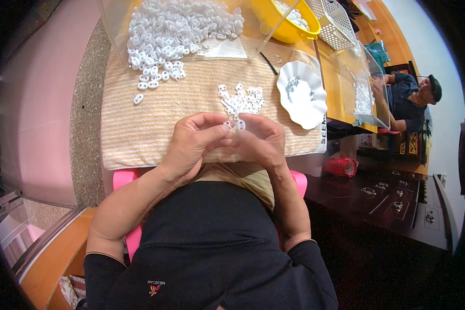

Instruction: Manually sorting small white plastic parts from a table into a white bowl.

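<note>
Over the near edge of a striped towel (155, 129), my two hands meet fingertip to fingertip. My left hand (195, 138) pinches a small white plastic piece (228, 124) with a hole in it. Between the thumb and fingers of my right hand (266, 140) is a white oval plastic piece (241, 125) with two holes. The two pieces are close together; whether they touch, I cannot tell. Just beyond my fingertips lies a small pile of white plastic parts (248, 99).
A clear open box (230, 50) spills a large heap of white oval pieces (175, 33). To the right are a scalloped white dish (307, 113) holding small dark parts, a black stick (268, 63), a yellow basin (289, 36) and a perforated basket (333, 23). A co-worker (408, 95) reaches into another clear bin (364, 101).
</note>
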`<state>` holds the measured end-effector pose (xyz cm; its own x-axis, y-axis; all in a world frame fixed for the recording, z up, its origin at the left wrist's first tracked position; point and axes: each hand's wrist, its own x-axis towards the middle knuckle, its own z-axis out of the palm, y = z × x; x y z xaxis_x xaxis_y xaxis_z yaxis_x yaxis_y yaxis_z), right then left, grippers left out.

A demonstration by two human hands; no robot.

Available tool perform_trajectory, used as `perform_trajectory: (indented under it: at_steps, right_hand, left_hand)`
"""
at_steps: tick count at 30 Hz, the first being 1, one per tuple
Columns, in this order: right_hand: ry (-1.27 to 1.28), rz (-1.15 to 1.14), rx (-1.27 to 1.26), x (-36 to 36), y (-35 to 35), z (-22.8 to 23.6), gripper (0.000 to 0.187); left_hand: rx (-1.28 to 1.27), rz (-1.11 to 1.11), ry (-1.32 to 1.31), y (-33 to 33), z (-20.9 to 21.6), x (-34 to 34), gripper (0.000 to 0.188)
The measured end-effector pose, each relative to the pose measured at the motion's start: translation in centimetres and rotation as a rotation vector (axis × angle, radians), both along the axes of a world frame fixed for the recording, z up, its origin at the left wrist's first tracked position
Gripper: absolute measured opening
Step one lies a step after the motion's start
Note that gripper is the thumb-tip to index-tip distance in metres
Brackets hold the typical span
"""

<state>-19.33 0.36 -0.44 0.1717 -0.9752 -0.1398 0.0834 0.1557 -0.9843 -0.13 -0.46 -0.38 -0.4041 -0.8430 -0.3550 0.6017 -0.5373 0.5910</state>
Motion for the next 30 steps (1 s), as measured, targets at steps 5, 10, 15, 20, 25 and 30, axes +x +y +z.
perform_trajectory:
  at_steps: [5, 10, 15, 20, 25, 30]
  right_hand:
    - [-0.012, 0.012, -0.004, 0.0, -0.03, -0.02, 0.032]
    - [0.006, 0.018, -0.01, -0.06, 0.02, 0.21, 0.032]
    - [0.016, 0.019, -0.039, -0.07, -0.05, -0.08, 0.032]
    - [0.04, 0.018, -0.035, 0.02, -0.03, 0.0, 0.031]
    - [0.09, 0.031, -0.038, -0.09, -0.05, -0.15, 0.03]
    - [0.166, 0.058, -0.109, -0.54, -0.06, -0.36, 0.03]
  left_hand:
    - [0.016, -0.018, -0.008, 0.02, 0.16, -0.04, 0.016]
    - [0.017, -0.031, -0.014, 0.05, 0.04, -0.06, 0.016]
    - [0.012, -0.03, -0.026, 0.12, -0.1, -0.08, 0.016]
    - [0.013, -0.038, -0.023, 0.17, -0.08, -0.06, 0.016]
    - [0.011, -0.038, -0.025, 0.23, -0.13, -0.06, 0.017]
    - [0.021, -0.038, -0.019, 0.25, -0.1, -0.21, 0.015]
